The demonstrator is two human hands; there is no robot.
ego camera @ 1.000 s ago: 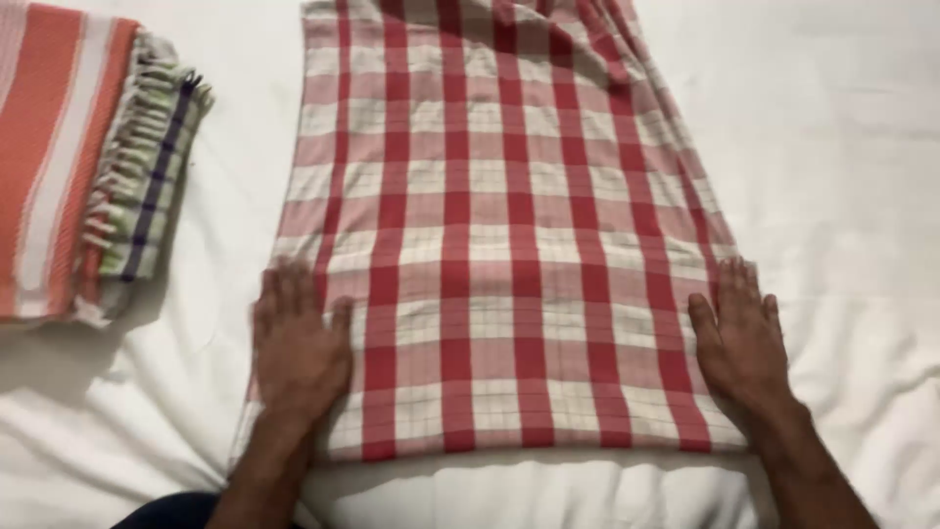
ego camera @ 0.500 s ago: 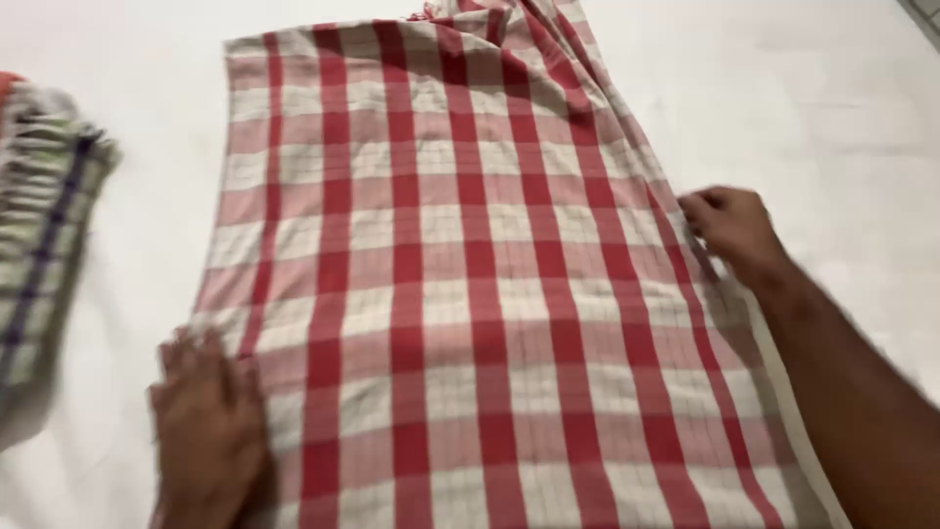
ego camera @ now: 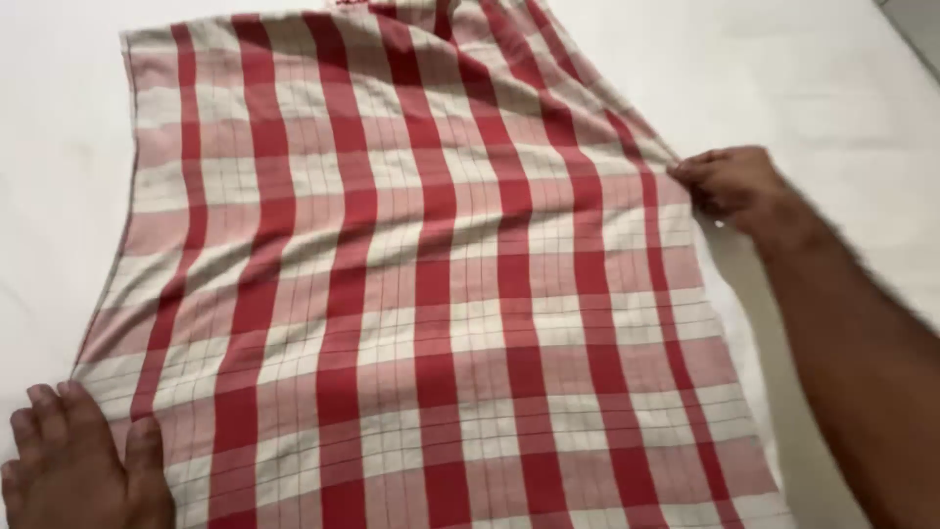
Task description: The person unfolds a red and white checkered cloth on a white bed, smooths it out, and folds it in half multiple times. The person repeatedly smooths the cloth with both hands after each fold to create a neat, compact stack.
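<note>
Right hand (ego camera: 729, 181): fingers closed in a pinch on the cloth's right edge, about halfway up that side; forearm runs back to the lower right corner of the view.
Left hand (ego camera: 83, 460): flat, palm down, fingers spread a little, pressing the cloth's near left corner; holds nothing.
Cloth (ego camera: 421, 284): red and white check, spread mostly flat, long side running away from the person; far end bunched in folds at the top of the view; right edge lifted slightly at the pinch, with small wrinkles fanning out from it.
Sheet (ego camera: 822, 88): plain white, lies under the cloth and shows on both sides of it.
Containers: none in view; nothing lies on the cloth except the two hands.
</note>
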